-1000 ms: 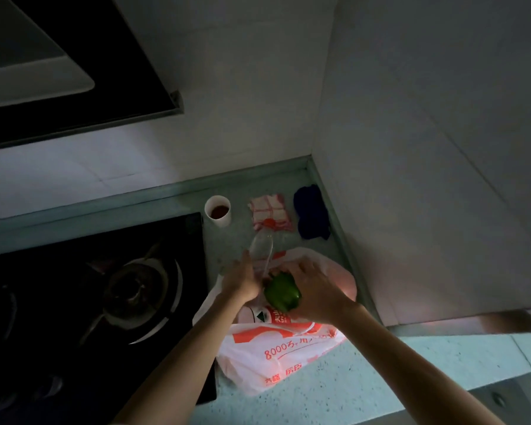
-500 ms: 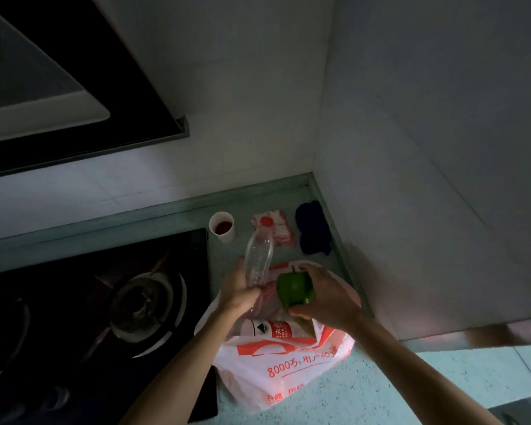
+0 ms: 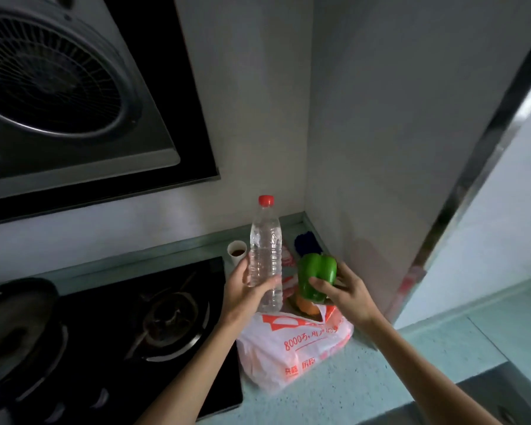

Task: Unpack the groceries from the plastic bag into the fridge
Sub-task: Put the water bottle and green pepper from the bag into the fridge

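Hands above plastic bag, left hand gripping water bottle, right hand gripping green pepper

Forearms reach forward, left hand gripping the bottle upright, right hand holding the green pepper.

Left hand grips bottle, right hand green pepper; narrow gap between. Right of right fingers: side wall, close. Left of left fingers: open air over hob. Beyond fingertips: paper cup, blue cloth. Below: plastic bag.
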A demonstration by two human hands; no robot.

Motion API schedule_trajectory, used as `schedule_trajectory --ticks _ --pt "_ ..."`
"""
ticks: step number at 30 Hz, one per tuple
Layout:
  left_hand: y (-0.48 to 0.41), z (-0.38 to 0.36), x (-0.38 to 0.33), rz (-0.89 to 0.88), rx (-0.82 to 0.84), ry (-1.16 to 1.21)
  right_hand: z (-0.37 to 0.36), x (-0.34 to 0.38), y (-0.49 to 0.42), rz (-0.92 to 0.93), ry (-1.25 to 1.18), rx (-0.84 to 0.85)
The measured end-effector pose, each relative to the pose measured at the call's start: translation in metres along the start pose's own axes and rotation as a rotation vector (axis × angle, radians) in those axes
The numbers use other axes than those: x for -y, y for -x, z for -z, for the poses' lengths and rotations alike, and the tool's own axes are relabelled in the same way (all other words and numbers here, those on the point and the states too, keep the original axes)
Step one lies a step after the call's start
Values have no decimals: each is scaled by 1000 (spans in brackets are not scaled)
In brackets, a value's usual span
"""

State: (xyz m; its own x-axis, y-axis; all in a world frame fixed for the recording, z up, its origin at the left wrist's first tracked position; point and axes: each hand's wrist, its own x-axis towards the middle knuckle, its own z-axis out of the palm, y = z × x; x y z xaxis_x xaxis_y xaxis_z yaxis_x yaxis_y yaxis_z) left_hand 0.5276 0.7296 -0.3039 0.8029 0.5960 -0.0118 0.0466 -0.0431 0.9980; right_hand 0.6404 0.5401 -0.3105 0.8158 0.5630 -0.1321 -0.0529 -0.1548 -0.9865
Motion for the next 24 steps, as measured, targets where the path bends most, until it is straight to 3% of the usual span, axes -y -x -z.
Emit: schedule_trajectory --ticks 7,11,15,24 --pt "124 12 -52 90 74 366 -13 42 112 -19 -345 24" --pt "186 20 -68 130 58 325 -23 56 168 2 -412 48" --pt "237 34 -82 68 54 290 -32 66 208 37 -469 44" --pt "354 66 -116 -94 -47 222 -55 88 297 27 -633 202"
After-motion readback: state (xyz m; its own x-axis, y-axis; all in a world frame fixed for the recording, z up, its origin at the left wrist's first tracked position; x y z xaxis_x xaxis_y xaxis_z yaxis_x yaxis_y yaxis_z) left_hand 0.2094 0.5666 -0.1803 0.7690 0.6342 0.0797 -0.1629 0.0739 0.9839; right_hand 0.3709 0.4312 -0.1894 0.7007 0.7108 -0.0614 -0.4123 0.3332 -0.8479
